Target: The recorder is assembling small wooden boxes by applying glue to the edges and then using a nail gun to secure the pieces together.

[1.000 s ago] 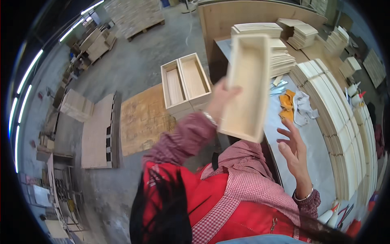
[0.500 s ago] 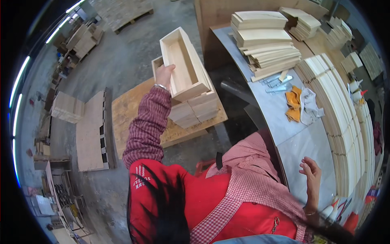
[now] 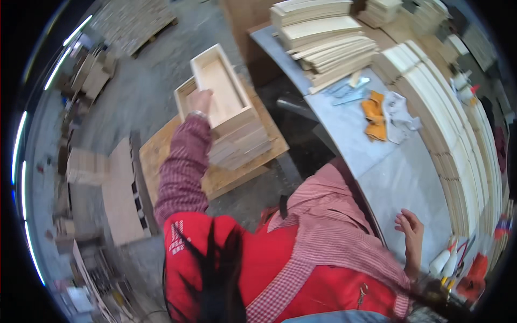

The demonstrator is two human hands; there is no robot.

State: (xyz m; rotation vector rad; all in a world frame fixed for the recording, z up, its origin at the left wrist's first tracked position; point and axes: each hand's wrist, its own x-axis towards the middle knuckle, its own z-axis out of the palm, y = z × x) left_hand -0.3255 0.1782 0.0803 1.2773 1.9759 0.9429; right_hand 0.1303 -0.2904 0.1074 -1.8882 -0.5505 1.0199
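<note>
My left hand [image 3: 200, 102] grips the near-left wall of an open, pale wooden box [image 3: 227, 97], fingers closed over its edge. That box is the topmost of a stack of wooden boxes [image 3: 242, 148], and I cannot tell whether it rests fully on them. Another open box [image 3: 183, 96] shows just left of it, partly hidden behind my hand. The stack stands on a low wooden table [image 3: 153, 156]. My right hand [image 3: 413, 237] hovers at the grey worktable [image 3: 401, 185], fingers apart and slightly curled, with nothing in it.
On the worktable are stacked wooden slats [image 3: 334, 59], clear plastic strips [image 3: 347, 90], an orange cloth [image 3: 374, 116] and a white cloth [image 3: 397, 116]. Long bundled boards [image 3: 439, 124] line its right side. White bottles [image 3: 444, 262] stand at lower right. A board-covered pallet [image 3: 121, 194] lies on the floor.
The view has shifted, so the tables appear further left. The top box, still in my left hand, looks lower and closer to the stack. My right hand has barely moved.
</note>
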